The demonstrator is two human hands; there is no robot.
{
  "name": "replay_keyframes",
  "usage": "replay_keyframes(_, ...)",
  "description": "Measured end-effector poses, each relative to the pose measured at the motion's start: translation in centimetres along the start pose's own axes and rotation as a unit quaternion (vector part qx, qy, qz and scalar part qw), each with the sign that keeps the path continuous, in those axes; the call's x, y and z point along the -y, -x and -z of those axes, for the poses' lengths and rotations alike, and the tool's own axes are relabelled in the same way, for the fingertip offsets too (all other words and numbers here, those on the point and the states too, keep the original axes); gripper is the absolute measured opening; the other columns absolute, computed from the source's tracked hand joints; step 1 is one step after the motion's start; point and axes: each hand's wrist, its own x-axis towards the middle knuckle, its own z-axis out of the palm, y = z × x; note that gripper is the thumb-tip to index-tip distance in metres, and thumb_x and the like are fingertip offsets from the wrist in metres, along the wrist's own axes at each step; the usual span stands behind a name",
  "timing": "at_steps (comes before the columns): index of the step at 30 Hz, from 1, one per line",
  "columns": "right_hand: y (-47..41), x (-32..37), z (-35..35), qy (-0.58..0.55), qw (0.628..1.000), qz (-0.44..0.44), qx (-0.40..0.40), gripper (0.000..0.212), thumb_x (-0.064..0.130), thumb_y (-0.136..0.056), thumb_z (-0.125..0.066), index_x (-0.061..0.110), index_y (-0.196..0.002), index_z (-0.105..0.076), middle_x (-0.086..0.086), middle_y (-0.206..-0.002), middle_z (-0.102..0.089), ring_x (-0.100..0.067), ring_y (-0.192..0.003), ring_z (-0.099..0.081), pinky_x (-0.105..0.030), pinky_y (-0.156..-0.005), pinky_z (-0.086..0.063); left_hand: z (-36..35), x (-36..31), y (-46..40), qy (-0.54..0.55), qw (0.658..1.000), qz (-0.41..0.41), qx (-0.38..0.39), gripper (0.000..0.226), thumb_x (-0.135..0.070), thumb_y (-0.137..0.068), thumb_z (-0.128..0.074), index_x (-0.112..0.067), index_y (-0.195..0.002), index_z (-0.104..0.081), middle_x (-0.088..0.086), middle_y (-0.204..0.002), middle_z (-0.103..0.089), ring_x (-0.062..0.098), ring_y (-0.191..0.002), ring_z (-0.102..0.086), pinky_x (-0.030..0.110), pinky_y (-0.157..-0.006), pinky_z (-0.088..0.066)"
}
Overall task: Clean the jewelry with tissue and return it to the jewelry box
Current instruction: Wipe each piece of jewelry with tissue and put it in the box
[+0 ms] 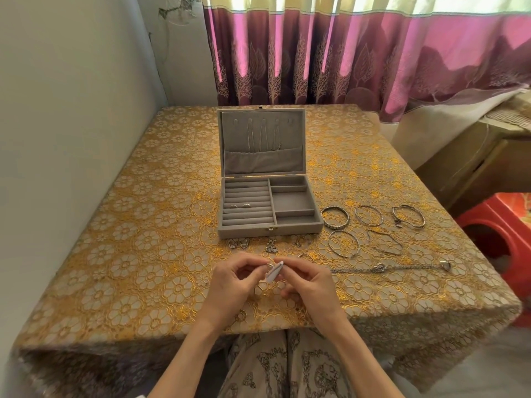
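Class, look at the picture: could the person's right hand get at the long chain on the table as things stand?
Probably yes: the chain lies in the open just right of the right hand, nothing between them, though that hand is busy pinching the tissue.

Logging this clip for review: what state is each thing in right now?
Box: open, lid upright.
Rings: two seated in the box's ring rolls.
Chains: hanging inside the lid.
Bangles: loose on the table, right of the box.
Tissue: folded, pinched by right hand.
Ring: held by left hand, against the tissue.
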Motion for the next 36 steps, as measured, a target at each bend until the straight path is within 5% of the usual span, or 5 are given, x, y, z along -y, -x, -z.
replay_keyframes(11, -0.3, -0.5, -0.1, 0.035, 0.999, 0.010, 0.005, 0.011, 0.013, -0.086, -0.063, 0.008, -0.092, -0.070, -0.008, -0.084, -0.071, -0.024, -0.074, -0.068, -0.029, -0.067, -0.056, 0.0, 0.2, 0.0, -0.003, 1.000, -0.007, -0.001, 0.011, -0.011, -0.079, -0.071, -0.017, -0.088, -0.074, -0.003, -0.086, -0.070, 0.011, -0.079, -0.066, 0.030, -0.069, -0.055)
replay_keyframes(23, -0.6, -0.7, 0.2, 0.084, 0.996, -0.008, 0.041, 0.009, 0.012, -0.083, -0.066, 0.008, -0.089, -0.070, -0.013, -0.089, -0.068, -0.027, -0.083, -0.065, -0.036, -0.076, -0.055, -0.2, 0.0, 0.1, -0.030, 0.999, -0.031, 0.007, 0.016, -0.009, -0.077, -0.071, -0.020, -0.088, -0.074, -0.007, -0.087, -0.069, 0.006, -0.083, -0.065, 0.018, -0.070, -0.051)
replay_keyframes(27, -0.6, -0.2, 0.4, 0.061, 0.996, -0.026, 0.056, 0.006, 0.009, -0.083, -0.065, 0.006, -0.087, -0.068, -0.010, -0.082, -0.068, -0.017, -0.075, -0.064, -0.024, -0.069, -0.053, -0.3, -0.2, 0.2, -0.030, 0.999, -0.040, 0.010, 0.016, -0.009, -0.078, -0.070, -0.018, -0.091, -0.073, -0.005, -0.088, -0.068, 0.008, -0.082, -0.065, 0.020, -0.069, -0.053)
replay_keyframes(31, -0.5, 0.2, 0.7, 0.050, 0.994, -0.044, 0.083, 0.002, 0.010, -0.083, -0.065, 0.009, -0.084, -0.066, 0.002, -0.072, -0.064, -0.006, -0.065, -0.060, -0.016, -0.059, -0.047, -0.1, -0.7, 0.4, 0.011, 0.999, 0.011, 0.030, 0.011, -0.006, -0.079, -0.069, -0.012, -0.088, -0.073, -0.001, -0.081, -0.071, 0.011, -0.070, -0.067, 0.019, -0.059, -0.052)
replay_keyframes(36, -0.7, -0.2, 0.4, 0.094, 0.993, -0.022, 0.072, 0.004, 0.015, -0.083, -0.067, 0.017, -0.080, -0.068, -0.001, -0.077, -0.061, -0.010, -0.067, -0.054, -0.023, -0.060, -0.046, 0.3, -1.1, 0.0, 0.072, 0.994, 0.074, 0.034, 0.008, -0.005, -0.081, -0.067, -0.007, -0.087, -0.070, 0.008, -0.076, -0.071, 0.014, -0.064, -0.067, 0.018, -0.060, -0.052)
